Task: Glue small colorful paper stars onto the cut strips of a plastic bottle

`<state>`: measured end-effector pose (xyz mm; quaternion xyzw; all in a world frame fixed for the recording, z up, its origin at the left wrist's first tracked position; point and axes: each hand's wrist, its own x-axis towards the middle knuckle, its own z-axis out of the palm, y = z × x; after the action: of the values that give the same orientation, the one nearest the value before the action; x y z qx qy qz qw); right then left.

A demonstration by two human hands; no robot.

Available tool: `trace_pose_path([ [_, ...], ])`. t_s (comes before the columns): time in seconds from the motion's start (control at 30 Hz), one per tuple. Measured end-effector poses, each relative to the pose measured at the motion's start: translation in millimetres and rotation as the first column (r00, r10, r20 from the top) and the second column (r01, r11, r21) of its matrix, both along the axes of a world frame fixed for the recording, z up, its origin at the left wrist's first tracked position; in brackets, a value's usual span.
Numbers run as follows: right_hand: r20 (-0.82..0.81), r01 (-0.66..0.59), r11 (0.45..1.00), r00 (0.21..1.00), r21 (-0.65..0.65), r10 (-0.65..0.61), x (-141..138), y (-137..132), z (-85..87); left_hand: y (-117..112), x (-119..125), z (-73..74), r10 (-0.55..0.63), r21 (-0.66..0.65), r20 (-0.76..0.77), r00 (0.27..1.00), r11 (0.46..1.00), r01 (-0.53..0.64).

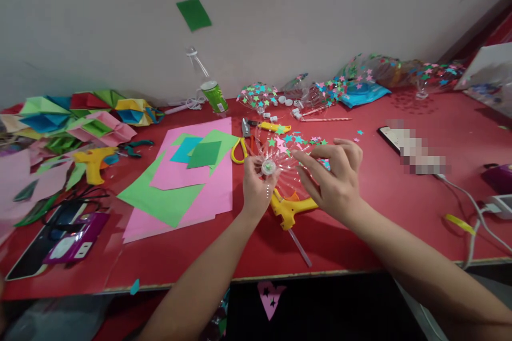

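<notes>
My left hand [257, 186] is closed around the clear bottle neck [269, 167] of a cut plastic bottle. Thin clear strips [286, 173] fan out from that neck, with pink, green and blue paper stars [298, 139] at their far ends. My right hand [334, 178] is over the right side of the fan, its index finger and thumb apart and the fingertips close to a pink star; whether they touch it I cannot tell. Beneath the fan lies a yellow glue gun [290, 208] with a clear glue stick [300, 248] sticking out towards me.
Pink and green paper sheets [176, 205] lie left of my hands. Scissors [240, 149] and a yellow cutter [275, 127] lie behind. Further back stand a bottle [214, 97] and star-covered pieces [260, 95]. A phone [412, 149] with a cable is at right; another glue gun [95, 164] lies left.
</notes>
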<state>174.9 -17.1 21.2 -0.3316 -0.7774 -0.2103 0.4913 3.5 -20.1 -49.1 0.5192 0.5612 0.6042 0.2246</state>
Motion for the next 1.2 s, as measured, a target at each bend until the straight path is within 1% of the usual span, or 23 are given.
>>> trace_pose_path([
  [0.13, 0.01, -0.018, 0.999, 1.0, 0.047, 0.017, -0.4, -0.5, -0.1, -0.1, 0.2, -0.4, 0.003, -0.005, 0.001, 1.0, 1.0, -0.003],
  [0.23, 0.004, -0.056, 0.998, 0.998, 0.04, 0.056, 0.0, -2.1, -0.3, 0.7, -0.7, -0.9, 0.012, -0.015, -0.005, 1.0, 1.0, -0.012],
  [0.33, 0.012, -0.061, 0.998, 0.998, 0.02, 0.061, 0.6, -2.8, -1.0, 1.1, -1.3, -0.9, -0.016, -0.01, 0.018, 1.0, 1.0, 0.016],
  [0.53, 0.074, -0.081, 0.997, 0.994, 0.015, 0.08, -1.9, -4.7, -2.0, -3.1, -1.5, 2.7, -0.031, -0.048, -0.042, 0.999, 0.998, 0.029],
  [0.67, 0.111, -0.05, 0.999, 0.993, 0.01, 0.049, -3.1, -3.8, -4.5, -3.6, -1.6, 4.1, 0.0, -0.023, -0.077, 0.997, 1.0, -0.001],
  [0.83, 0.117, -0.014, 1.0, 0.993, 0.011, 0.012, -0.2, -1.3, -7.3, -0.3, -1.6, 2.4, 0.021, -0.024, -0.044, 0.999, 0.999, -0.022],
  [0.97, 0.123, -0.016, 1.0, 0.992, 0.007, 0.015, 0.2, -1.6, -7.5, 0.2, -1.6, 1.2, 0.012, -0.015, -0.026, 1.0, 1.0, -0.012],
  [1.2, 0.104, -0.029, 1.0, 0.994, -0.002, 0.029, -0.7, -2.4, -7.3, -0.5, -1.0, 0.3, -0.024, 0.034, -0.065, 0.998, 0.999, 0.026],
])
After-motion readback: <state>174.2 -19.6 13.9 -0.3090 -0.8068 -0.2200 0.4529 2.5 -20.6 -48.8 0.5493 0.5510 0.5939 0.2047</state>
